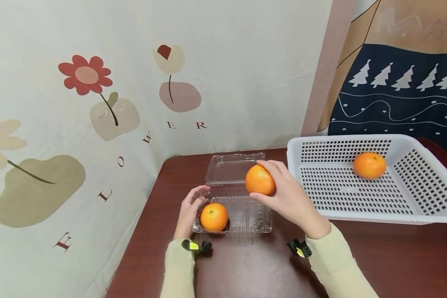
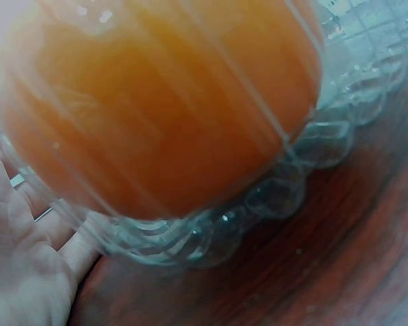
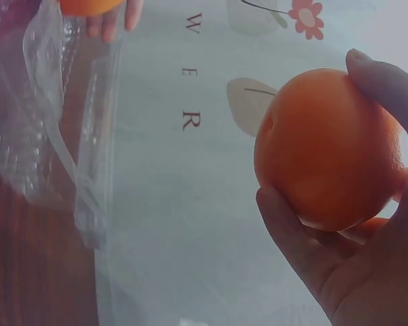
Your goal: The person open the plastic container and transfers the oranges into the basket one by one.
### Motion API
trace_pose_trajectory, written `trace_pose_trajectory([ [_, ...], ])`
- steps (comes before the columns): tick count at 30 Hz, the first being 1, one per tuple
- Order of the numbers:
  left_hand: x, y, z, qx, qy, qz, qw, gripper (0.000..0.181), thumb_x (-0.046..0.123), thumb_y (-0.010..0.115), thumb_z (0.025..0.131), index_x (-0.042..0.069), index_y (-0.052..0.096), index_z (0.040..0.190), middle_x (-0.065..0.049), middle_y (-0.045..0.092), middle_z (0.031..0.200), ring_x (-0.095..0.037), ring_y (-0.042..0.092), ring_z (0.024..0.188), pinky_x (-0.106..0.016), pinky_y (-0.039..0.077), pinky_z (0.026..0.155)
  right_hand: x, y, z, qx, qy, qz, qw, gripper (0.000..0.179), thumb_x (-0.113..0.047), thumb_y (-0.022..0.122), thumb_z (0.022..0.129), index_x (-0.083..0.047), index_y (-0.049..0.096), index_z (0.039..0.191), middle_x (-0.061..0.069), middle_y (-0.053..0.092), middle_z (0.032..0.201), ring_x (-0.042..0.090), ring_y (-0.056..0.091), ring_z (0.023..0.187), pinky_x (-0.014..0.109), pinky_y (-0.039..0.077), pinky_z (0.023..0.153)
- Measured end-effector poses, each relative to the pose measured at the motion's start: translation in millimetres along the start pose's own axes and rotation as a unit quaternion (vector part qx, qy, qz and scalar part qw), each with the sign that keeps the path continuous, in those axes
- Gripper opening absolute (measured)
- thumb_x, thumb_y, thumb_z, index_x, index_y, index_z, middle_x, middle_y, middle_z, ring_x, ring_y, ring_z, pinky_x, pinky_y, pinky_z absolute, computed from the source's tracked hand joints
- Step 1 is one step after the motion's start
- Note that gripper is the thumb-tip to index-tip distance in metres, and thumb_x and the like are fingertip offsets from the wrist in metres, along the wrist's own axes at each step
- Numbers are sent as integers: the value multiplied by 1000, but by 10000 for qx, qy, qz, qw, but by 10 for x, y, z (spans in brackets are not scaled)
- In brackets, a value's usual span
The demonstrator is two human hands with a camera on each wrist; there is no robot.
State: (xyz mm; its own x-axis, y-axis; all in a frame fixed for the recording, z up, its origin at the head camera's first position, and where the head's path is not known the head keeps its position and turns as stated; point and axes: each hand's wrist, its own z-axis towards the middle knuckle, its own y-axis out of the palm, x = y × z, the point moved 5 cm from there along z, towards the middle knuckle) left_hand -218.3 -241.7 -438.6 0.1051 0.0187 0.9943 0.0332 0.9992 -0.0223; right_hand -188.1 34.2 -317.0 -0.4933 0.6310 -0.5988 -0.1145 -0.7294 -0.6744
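Note:
My right hand [image 1: 288, 198] grips an orange [image 1: 260, 180] above the right part of a clear plastic clamshell box [image 1: 258, 213]. In the right wrist view, thumb and fingers are spread around that orange [image 3: 326, 149]. Another orange [image 1: 214, 217] sits in the left end of the box, whose hinged lid [image 1: 229, 167] lies folded back toward the wall. My left hand [image 1: 189, 211] is at the box's left side, fingers loosely bent. The left wrist view has this palm [image 2: 27, 272] by the clear wall, with the boxed orange [image 2: 163, 115] behind the plastic.
To the right stands a white perforated basket [image 1: 350, 203] with one orange [image 1: 369, 165] inside. Everything rests on a dark red-brown table [image 1: 238, 269]. A flower-printed cloth [image 1: 246, 82] hangs along the table's far and left sides.

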Motion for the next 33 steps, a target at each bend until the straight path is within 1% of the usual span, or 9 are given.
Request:
trace_pose_trajectory([
  [4, 58, 8, -10, 43, 7, 15, 10000, 32, -1, 43, 90, -1, 47, 122, -19, 50, 123, -31, 46, 115, -29, 43, 90, 16, -78, 5, -83, 48, 10, 10000, 73, -58, 64, 69, -31, 38, 132, -7, 39, 124, 12, 50, 94, 35, 47, 74],
  [8, 59, -11, 2, 61, 13, -3, 10000, 32, -2, 42, 90, -1, 47, 122, -19, 50, 124, -32, 45, 115, -30, 43, 91, 27, -166, 16, -111, 41, 60, 9999, 73, -56, 65, 69, -32, 37, 132, -9, 38, 125, 11, 49, 95, 35, 47, 75],
  [13, -39, -40, 21, 10, -44, -13, 10000, 33, 0, 43, 91, 2, 48, 123, -15, 51, 124, -28, 46, 115, -29, 43, 90, 53, -273, 11, -59, 3, -24, 10000, 73, -55, 66, 68, -30, 39, 131, -9, 40, 122, 11, 49, 94, 34, 47, 74],
  [17, -133, -57, 44, 55, -33, -4, 10000, 32, 3, 44, 91, 7, 50, 122, -11, 52, 123, -24, 48, 114, -28, 43, 90, 64, -331, 13, -87, 22, -97, 9999, 73, -55, 66, 68, -30, 39, 131, -9, 40, 121, 11, 49, 92, 34, 47, 72],
  [20, -156, -67, 45, 90, -4, 29, 10000, 31, 4, 44, 91, 8, 50, 122, -10, 53, 123, -23, 48, 113, -27, 43, 90, 58, -356, 23, -121, 54, -144, 9998, 73, -54, 67, 68, -30, 38, 131, -8, 40, 121, 11, 49, 92, 34, 47, 72],
  [24, -138, -62, 33, 86, -60, -30, 9999, 31, 3, 45, 91, 7, 50, 122, -11, 52, 123, -25, 47, 114, -31, 42, 92, 53, -378, 32, -170, 113, -240, 9995, 73, -55, 67, 68, -29, 39, 131, -7, 40, 121, 12, 48, 93, 35, 48, 73],
  [29, -26, -21, -6, 116, -113, -56, 9999, 31, -1, 44, 90, 3, 49, 121, -15, 52, 123, -29, 47, 114, -40, 39, 94, 43, -412, 49, -202, 122, -372, 9990, 74, -57, 65, 68, -27, 39, 131, -4, 40, 122, 14, 50, 93, 37, 48, 73],
  [30, -4, -14, -12, 118, -96, -39, 9999, 32, -1, 44, 90, 2, 49, 121, -16, 51, 123, -29, 47, 114, -40, 39, 94, 41, -419, 54, -199, 108, -411, 9989, 74, -57, 65, 68, -27, 39, 131, -4, 40, 122, 14, 50, 92, 37, 48, 72],
  [33, -18, -28, -4, 131, -53, 5, 9999, 32, 0, 45, 90, 3, 49, 121, -14, 52, 123, -27, 48, 113, -36, 41, 93, 31, -442, 78, -196, 62, -507, 9985, 74, -56, 66, 68, -28, 39, 131, -5, 40, 121, 14, 50, 90, 35, 47, 71],
])
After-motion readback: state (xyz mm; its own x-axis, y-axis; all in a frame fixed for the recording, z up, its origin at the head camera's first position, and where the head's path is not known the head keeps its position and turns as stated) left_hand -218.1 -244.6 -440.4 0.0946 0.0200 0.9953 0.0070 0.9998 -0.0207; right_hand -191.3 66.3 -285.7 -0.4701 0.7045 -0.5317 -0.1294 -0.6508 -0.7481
